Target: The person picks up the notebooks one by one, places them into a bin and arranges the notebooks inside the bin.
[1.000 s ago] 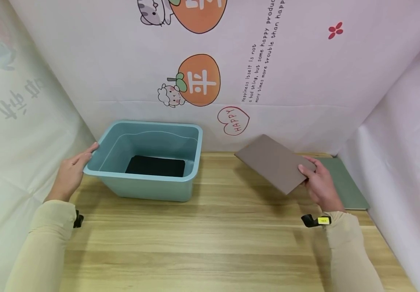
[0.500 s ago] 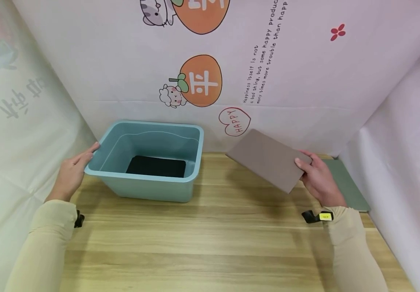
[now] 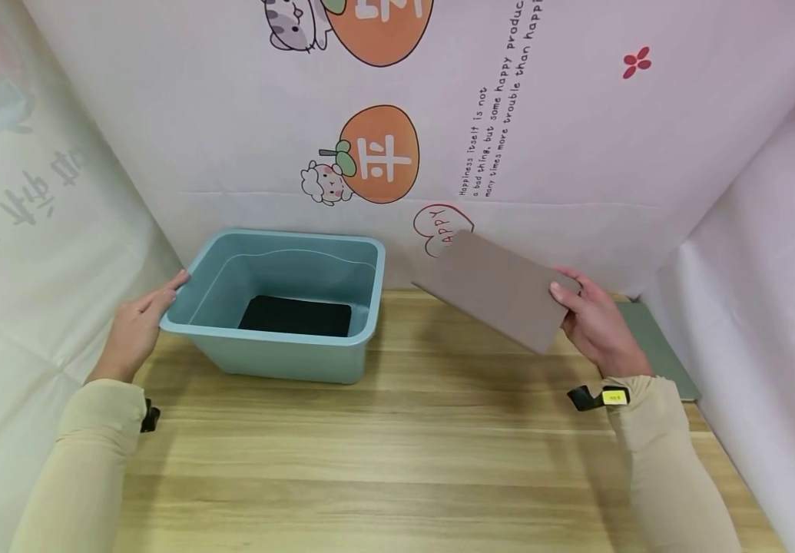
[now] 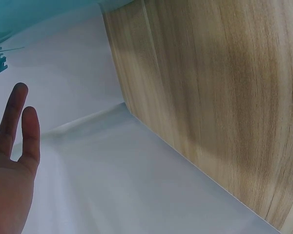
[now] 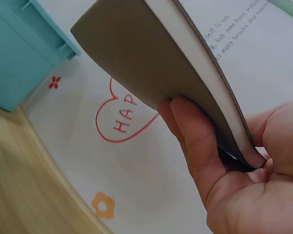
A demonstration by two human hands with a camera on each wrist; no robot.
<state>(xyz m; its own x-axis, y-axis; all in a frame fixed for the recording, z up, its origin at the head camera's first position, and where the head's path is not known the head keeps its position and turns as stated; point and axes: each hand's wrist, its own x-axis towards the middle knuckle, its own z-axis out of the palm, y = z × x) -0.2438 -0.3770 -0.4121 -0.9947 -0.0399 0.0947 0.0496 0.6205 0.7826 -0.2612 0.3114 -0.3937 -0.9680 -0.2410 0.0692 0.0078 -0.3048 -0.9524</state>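
My right hand (image 3: 597, 326) grips a grey-brown notebook (image 3: 497, 288) by its near right corner, thumb on the upper cover and fingers on the other side. Tilted above the table, the notebook shows its pale page edges (image 5: 195, 63) in the right wrist view. On the left, a blue-green plastic bin (image 3: 273, 357) stands on the table. My left hand (image 3: 136, 326) touches the bin's left rim with extended fingers; two straight fingers (image 4: 12, 114) show in the left wrist view. A flat black rectangular item (image 3: 296, 316) lies on the bin's floor.
A green flat book (image 3: 656, 349) lies at the table's right edge, partly behind my right forearm. White printed cloth (image 3: 549, 138) rises behind the wooden table (image 3: 369, 468) and along both sides.
My right hand has carried the notebook leftward and slightly up, so it now overlaps the printed heart. The left hand and the bin have stayed in place.
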